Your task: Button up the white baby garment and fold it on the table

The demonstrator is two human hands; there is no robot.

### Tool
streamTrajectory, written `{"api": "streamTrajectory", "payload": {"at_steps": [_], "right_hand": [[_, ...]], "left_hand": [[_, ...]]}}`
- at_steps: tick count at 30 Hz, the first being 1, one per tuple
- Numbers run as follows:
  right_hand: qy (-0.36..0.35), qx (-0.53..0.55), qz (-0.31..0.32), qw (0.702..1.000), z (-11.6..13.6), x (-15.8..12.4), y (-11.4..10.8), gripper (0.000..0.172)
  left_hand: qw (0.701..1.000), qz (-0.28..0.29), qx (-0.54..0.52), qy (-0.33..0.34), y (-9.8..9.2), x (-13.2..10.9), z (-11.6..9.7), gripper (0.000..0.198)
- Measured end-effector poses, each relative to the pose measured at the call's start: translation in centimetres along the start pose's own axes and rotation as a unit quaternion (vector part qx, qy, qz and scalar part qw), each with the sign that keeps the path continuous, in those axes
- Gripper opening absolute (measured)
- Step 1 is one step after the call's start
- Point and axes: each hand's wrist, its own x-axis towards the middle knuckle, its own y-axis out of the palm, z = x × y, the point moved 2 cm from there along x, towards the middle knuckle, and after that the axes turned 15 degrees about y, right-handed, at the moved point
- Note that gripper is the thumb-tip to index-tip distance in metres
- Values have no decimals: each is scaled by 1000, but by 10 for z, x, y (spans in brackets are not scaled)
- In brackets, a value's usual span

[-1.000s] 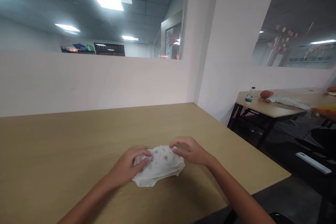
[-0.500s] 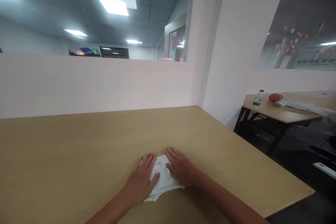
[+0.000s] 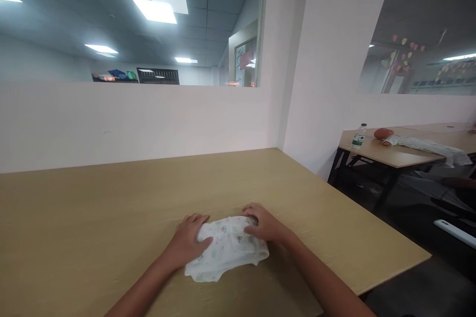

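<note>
A small white cloth garment with a faint print (image 3: 228,247) lies folded on the light wooden table (image 3: 111,208), near its front edge. My left hand (image 3: 189,241) rests at the garment's left side, thumb over the fabric and fingers apart. At the upper right corner is my right hand (image 3: 263,223), its thumb on the cloth and its fingers curved over the edge, apart from the thumb. Neither hand visibly grips the fabric.
A second table (image 3: 401,158) at the right bears a plastic bottle (image 3: 358,137), a reddish-brown round object (image 3: 383,133) and a pale patterned cloth (image 3: 427,146). A white wall (image 3: 148,124) stands behind the near table.
My hands have moved apart, the left one leftward and the right one slightly rightward, and their fingers are more bent. More of the garment shows between them. The view has shifted slightly.
</note>
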Motion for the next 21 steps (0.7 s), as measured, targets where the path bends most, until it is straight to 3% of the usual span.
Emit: {"api": "streamTrajectory", "payload": {"at_steps": [4,7,11,14,15,17,19,21], "right_hand": [[23,-3,3,1000,7,-2,1,27],[30,15,-21,999,13,-3,6,20],[-42,77,-153,984,26,-4,2,19],[-117,78,-202,969,35,-8,-6,21],[-136,65,-187,971,36,-9,-8,22],[-161,33,-129,978,34,-11,-9,25],[-174,10,-66,982,29,-13,-8,22],[-177,6,-21,984,22,-15,-5,15]], "left_hand": [[997,23,-74,24,-4,2,1,53],[996,6,-89,18,-5,4,-3,38],[990,-117,-76,11,-19,5,-6,34],[976,-200,-34,73,-36,1,-7,32],[977,-187,-16,102,-39,-1,-8,30],[985,-103,13,141,-39,-7,-7,29],[988,9,21,152,-31,-14,-5,32],[986,73,19,148,-22,-20,-3,30]]}}
